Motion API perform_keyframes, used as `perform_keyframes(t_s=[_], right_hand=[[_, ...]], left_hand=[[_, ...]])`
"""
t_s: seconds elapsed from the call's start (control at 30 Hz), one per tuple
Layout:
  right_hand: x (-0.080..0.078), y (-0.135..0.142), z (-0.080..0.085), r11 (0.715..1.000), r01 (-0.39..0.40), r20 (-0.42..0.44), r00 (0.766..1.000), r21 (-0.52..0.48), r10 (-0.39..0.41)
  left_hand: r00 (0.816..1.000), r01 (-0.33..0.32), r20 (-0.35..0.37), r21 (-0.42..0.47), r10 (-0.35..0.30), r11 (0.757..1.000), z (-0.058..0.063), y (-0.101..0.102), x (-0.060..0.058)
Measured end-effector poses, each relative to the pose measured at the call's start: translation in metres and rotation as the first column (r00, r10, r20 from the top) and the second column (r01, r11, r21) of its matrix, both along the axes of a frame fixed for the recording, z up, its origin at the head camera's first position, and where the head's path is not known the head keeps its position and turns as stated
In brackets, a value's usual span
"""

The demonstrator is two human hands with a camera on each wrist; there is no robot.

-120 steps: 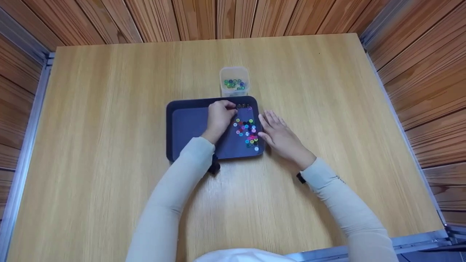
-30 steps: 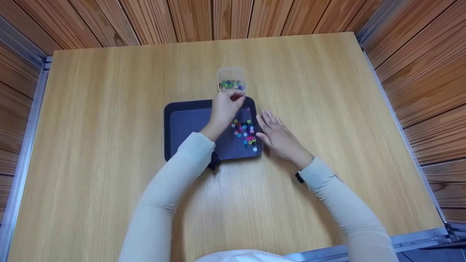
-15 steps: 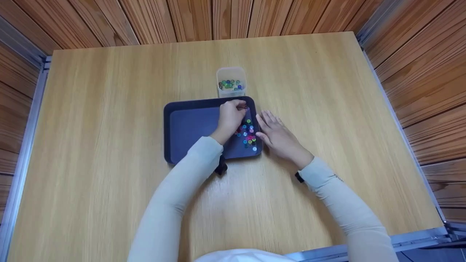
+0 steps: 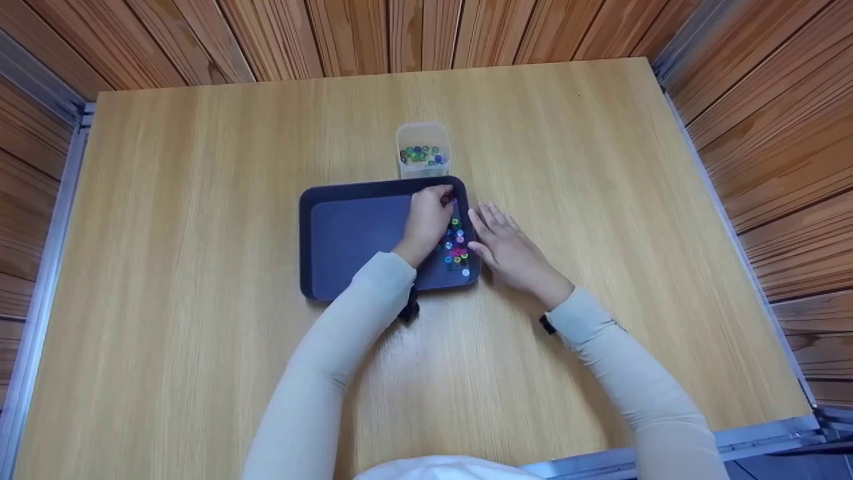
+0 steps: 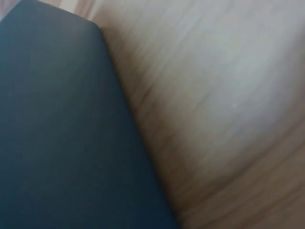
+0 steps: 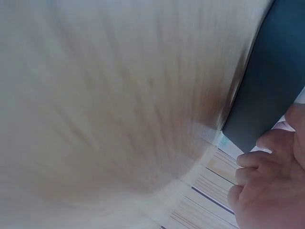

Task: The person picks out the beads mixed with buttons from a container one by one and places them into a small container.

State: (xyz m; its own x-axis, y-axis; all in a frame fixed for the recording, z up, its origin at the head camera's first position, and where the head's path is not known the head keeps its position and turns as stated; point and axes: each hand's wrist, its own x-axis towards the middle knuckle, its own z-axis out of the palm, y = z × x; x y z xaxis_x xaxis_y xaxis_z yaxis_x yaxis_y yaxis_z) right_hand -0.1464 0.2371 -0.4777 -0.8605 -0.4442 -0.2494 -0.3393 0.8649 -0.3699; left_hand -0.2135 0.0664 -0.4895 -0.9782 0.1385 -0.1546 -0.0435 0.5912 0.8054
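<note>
My left hand (image 4: 426,217) reaches into the far right corner of the dark blue tray (image 4: 353,227), its fingers curled down and together. Its fingertips are largely hidden, and I cannot tell whether a small piece is between them. Along the tray's right side lie many small round colourful button-like pieces (image 4: 457,252), partly covered by this hand. My right hand (image 4: 513,250) rests with fingers extended against the tray's right edge, holding nothing. Beyond the tray stands a clear plastic container (image 4: 424,127) with several glass marbles (image 4: 420,155) in it. The tray's outer wall (image 5: 71,119) fills the left wrist view's left side.
The tray sits mid-table on a light wooden table (image 4: 200,233). Wooden plank walls (image 4: 373,40) and metal frame posts (image 4: 46,247) border the table. The container stands close behind the tray's far rim.
One second ago the left hand was over the container's near edge. It has come back down into the tray's far right corner and shifted slightly right. The right hand has stayed put.
</note>
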Motion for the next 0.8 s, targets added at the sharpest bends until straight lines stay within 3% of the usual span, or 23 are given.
perform_keyframes(t_s=[0.33,0.6,0.8], right_hand=[[-0.0001,0.0,-0.0002,1.0,-0.008,-0.006,1.0,-0.002,0.008],[-0.0005,0.0,-0.0007,1.0,-0.004,0.011,1.0,-0.002,0.004],[-0.0002,-0.0007,-0.0001,1.0,0.003,0.017,1.0,0.0,-0.003]], left_hand=[[1.0,-0.021,-0.009,0.052,0.022,0.998,-0.0039,0.0007,0.0009],[1.0,0.017,0.007,-0.002,-0.017,1.0,-0.0041,0.0005,0.0015],[0.999,0.023,0.036,0.011,-0.023,1.0,-0.0033,-0.0007,0.0017]])
